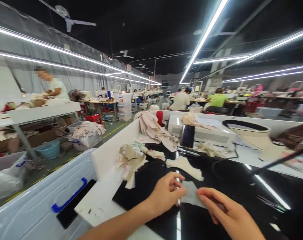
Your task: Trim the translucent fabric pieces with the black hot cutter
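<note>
A small pale, thin piece of material lies over the glossy black work surface between my hands. My left hand is at its left edge, fingers curled with the thumb and index finger close to the piece. At its right edge, my right hand pinches a corner between thumb and index finger. Just beyond is a cream fabric piece with a curved edge. Crumpled beige fabric scraps sit to the left of it. A dark phone-like object stands upright farther back.
A white box-shaped device and a draped fabric pile are at the back. Scissors lie at the right. A lidded blue-white bin stands left. Several people work at tables beyond.
</note>
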The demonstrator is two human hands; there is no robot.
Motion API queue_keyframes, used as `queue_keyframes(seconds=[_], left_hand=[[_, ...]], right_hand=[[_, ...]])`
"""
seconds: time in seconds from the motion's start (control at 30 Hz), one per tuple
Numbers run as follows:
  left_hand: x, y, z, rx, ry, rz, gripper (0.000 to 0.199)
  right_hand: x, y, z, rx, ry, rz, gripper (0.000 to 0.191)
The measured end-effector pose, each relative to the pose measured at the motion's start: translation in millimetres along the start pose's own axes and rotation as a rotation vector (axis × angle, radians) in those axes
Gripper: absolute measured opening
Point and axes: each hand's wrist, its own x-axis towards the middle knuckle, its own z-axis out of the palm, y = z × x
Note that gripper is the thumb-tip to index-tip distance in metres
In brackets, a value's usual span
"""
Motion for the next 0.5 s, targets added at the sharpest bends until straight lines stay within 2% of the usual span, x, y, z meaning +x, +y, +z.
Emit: queue_keyframes(seconds=[0.1, 0.23, 0.37, 0.5], left_hand=[[4.2, 2.3, -9.1, 0.052, 0.007, 0.043, 0.046], [22.0, 12.5, -20.4, 0.192, 0.03, 0.102, 0.035], [57.9, 29.7, -30.5, 0.39, 0.069, 0.183, 0.026], [94.8, 36.9, -34.8, 0.611, 0.055, 0.246, 0.024]], right_hand=[[17.2, -10.6, -4.6, -0.004, 0.033, -0.041, 0.035], [38.0, -13.0, 6.6, -0.075, 0.087, -0.085, 0.04], [61.3, -0.2, 14.1, -0.196, 0.121, -0.085, 0.04], [86.7, 19.6, 19.6, -0.373, 0.106, -0.017, 0.026]])
